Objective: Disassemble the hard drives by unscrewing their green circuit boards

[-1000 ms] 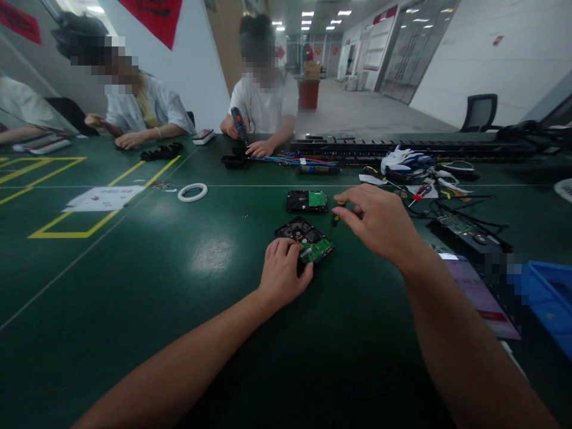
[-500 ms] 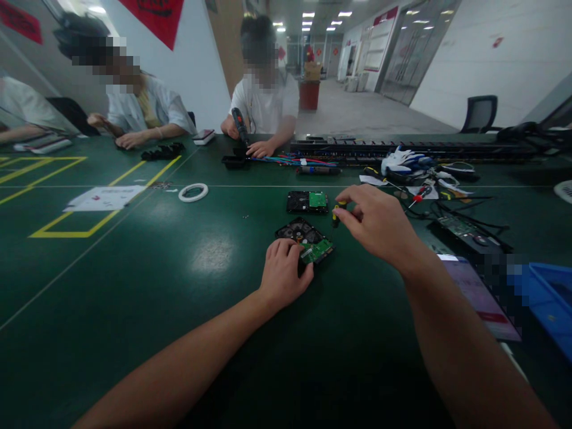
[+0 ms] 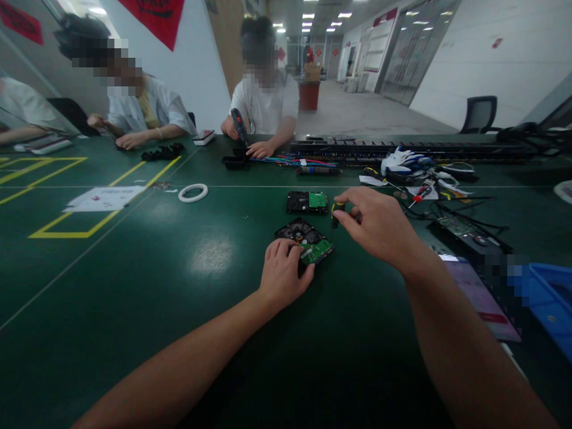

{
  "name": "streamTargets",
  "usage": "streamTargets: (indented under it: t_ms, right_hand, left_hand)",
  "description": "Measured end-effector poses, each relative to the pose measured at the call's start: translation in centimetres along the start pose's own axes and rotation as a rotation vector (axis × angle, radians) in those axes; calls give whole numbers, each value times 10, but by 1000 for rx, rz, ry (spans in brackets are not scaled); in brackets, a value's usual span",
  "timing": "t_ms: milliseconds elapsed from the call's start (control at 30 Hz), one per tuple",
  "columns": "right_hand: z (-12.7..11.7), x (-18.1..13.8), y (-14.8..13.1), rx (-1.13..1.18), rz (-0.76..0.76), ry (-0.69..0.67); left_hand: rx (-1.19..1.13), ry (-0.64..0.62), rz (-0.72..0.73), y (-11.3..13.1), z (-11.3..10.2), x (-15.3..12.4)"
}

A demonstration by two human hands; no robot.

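A hard drive (image 3: 318, 250) with a green circuit board lies at an angle on the green table (image 3: 214, 345). My left hand (image 3: 284, 271) is closed around its near left side, thumb at the near edge. In my right hand (image 3: 373, 223), a small yellow-and-black screwdriver (image 3: 338, 213) is pinched upright between thumb and fingers. Its shaft points down at the right corner of the drive; whether the tip touches a screw is too small to tell. Just beyond lies a second hard drive (image 3: 307, 202), also with a green board.
At the right are a blue bin (image 3: 552, 298), a tablet-like screen (image 3: 480, 295), a circuit board with cables (image 3: 469, 232) and gloves (image 3: 404, 161) among tools. A white tape ring (image 3: 193, 192) lies left. Across the table, a co-worker (image 3: 263, 101) holds a power screwdriver (image 3: 239, 124).
The fingers of my right hand have shifted slightly on the screwdriver, whose handle has turned a little. My left hand and both drives stay in place.
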State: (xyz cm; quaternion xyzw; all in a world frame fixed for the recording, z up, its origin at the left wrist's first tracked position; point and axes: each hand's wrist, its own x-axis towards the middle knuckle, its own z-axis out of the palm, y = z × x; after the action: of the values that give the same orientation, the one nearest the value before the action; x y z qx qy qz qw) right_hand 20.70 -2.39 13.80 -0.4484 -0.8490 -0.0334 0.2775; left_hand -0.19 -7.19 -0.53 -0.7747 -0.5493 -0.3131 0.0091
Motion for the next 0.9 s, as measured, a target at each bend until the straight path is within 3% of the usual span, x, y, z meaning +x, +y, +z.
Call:
streamTargets:
  t_ms: [900]
  right_hand:
    - [1, 0, 0, -52, 38, -16]
  left_hand:
    - [-76, 3, 12, -1, 3, 2]
